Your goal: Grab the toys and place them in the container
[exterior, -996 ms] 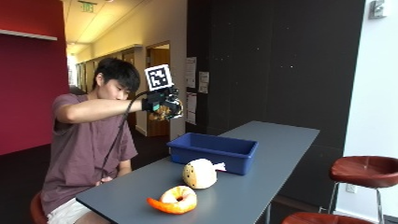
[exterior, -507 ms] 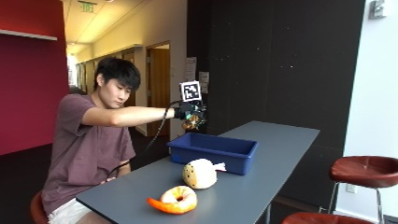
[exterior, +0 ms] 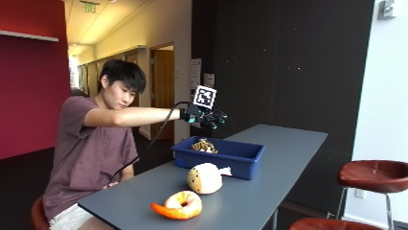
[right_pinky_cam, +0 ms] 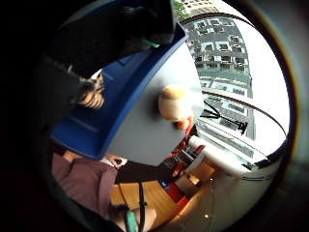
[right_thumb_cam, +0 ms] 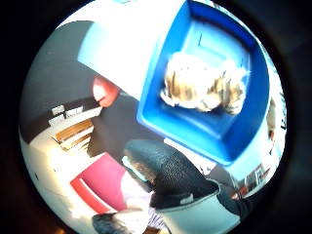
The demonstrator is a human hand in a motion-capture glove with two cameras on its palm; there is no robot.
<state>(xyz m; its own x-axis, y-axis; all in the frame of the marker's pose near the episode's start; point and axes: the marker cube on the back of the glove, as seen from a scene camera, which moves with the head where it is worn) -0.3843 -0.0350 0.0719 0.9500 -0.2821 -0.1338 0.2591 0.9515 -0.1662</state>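
My gloved right hand [exterior: 208, 116] hovers above the blue container [exterior: 224, 158], fingers spread and holding nothing. A tan and brown striped plush toy [exterior: 203, 145] lies inside the container; the thumb side palm view shows the striped toy [right_thumb_cam: 202, 87] on the floor of the container [right_thumb_cam: 243, 131], with a gloved finger [right_thumb_cam: 170, 175] nearer the camera. On the grey table [exterior: 280, 158] in front of the container sit a round cream plush toy [exterior: 205, 178] and an orange ring-shaped toy [exterior: 178, 206]. In the little finger side palm view the cream toy [right_pinky_cam: 175, 102] stands beside the container [right_pinky_cam: 111, 116].
Two brown stools [exterior: 373, 173] stand past the table's right side. A dark wall runs behind the table. Bare grey tabletop stretches beyond the container toward the far end.
The hand swung from near the person's head out over the container. The striped toy, unseen in the container before, now lies inside it.
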